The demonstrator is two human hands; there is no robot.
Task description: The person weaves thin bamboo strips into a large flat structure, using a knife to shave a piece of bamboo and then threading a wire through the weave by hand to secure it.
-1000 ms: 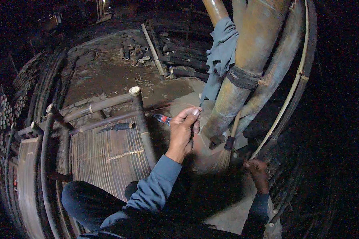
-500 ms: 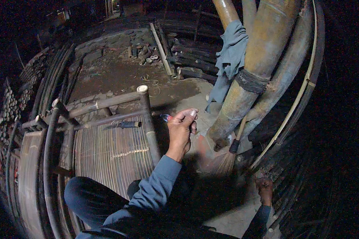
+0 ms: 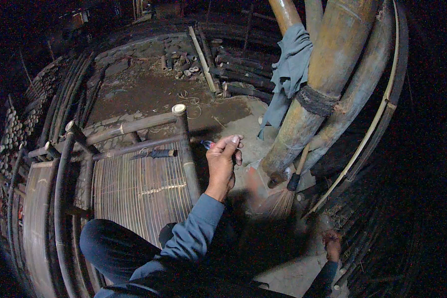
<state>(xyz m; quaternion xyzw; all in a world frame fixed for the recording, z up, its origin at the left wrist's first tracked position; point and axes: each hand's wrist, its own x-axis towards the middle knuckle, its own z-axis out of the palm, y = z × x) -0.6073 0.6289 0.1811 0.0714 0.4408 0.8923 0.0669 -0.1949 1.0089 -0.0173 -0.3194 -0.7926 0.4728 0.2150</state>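
Knee (image 3: pixel 116 246) is filling the lower left, and a blue-grey sleeve (image 3: pixel 193 231) is running up from the bottom edge. Lower right, in dim light, the right hand (image 3: pixel 333 242) is curling beside dark poles (image 3: pixel 365 238); whether it is gripping anything, I cannot tell. Up and left of it, just apart, the long pale bamboo strip (image 3: pixel 364 139) is ending, its length bowing toward the upper right corner. Mid-frame now, the left hand (image 3: pixel 221 166) is narrowing to a pinch, thumb meeting forefinger, anything between them too small to tell; the strip is standing well to its right. Left of centre, a dark-handled knife (image 3: pixel 159 153) is resting on the slatted bamboo bench (image 3: pixel 134 186). Right of centre, a broom (image 3: pixel 278 203) is leaning by the thick bamboo post (image 3: pixel 328 64), grey cloth (image 3: pixel 290 59) hanging alongside. Farther, upper centre, cut bamboo pieces (image 3: pixel 188 72) are lying on the ground.
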